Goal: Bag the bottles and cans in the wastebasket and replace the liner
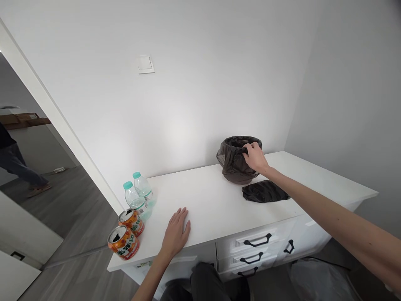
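My right hand reaches across the white cabinet top and pinches the near right rim of a bin lined with a black plastic bag. The bag is folded out over the bin's rim and hangs loosely around its sides. Just in front of the bin, partly behind my right forearm, lies a folded black bag. My left hand rests flat on the cabinet top near its front edge, fingers stretched out and holding nothing. To its left stand two orange drink cans with opened tops and two clear bottles with teal caps.
The white cabinet has drawers with black handles. A wall switch sits above it. At left, a doorway shows another person's legs. A translucent plastic bag is on the floor at lower right.
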A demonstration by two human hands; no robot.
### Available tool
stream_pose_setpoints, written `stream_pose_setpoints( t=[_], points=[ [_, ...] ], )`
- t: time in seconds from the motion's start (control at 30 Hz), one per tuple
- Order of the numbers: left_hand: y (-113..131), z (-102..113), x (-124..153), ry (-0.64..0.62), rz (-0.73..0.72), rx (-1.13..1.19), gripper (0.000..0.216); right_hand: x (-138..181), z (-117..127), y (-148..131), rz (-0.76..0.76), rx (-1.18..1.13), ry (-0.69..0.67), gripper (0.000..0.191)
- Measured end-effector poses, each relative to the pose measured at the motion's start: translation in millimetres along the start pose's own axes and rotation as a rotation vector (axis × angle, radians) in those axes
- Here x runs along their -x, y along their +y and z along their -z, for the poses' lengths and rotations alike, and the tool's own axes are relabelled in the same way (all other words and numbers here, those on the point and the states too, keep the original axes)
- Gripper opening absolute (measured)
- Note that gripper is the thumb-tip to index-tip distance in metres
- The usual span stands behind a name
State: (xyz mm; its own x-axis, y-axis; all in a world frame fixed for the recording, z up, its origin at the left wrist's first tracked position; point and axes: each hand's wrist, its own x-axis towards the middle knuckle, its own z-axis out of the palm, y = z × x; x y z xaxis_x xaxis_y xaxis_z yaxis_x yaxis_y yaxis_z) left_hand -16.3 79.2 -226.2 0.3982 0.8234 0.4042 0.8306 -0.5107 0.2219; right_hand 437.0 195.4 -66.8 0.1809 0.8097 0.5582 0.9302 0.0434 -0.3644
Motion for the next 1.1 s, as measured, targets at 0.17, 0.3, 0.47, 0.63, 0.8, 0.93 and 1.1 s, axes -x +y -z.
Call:
stream_pose_setpoints(
  t=[0.17,0.3,0.47,0.63,0.8,0.93,1.1],
  points=[
    [-1,-1,-1,0.010,-0.007,0.013,0.045,27,7,-18,0.135,-0.155,0.005,0.031],
    [-2,0,-1,0.031,-0.013,0.018,0.044,54,19,-48,0.242,-0.280,-0.052,0.027],
    [0,3,-2,0.041,-0.015,0.026,0.043,87,37,-91,0.356,-0.407,-0.119,0.023],
    [3,5,-3,0.044,-0.011,0.040,0.044,106,51,-114,0.426,-0.486,-0.147,0.026],
    [5,7,-3,0.044,0.005,0.053,0.044,117,66,-114,0.409,-0.683,-0.183,0.036],
    [7,7,-2,0.038,0.015,0.055,0.044,138,43,-89,0.197,-0.840,-0.017,0.043],
    [10,7,-2,0.036,0.025,0.058,0.045,173,-35,-32,-0.260,-1.041,-0.173,0.029]
  ],
)
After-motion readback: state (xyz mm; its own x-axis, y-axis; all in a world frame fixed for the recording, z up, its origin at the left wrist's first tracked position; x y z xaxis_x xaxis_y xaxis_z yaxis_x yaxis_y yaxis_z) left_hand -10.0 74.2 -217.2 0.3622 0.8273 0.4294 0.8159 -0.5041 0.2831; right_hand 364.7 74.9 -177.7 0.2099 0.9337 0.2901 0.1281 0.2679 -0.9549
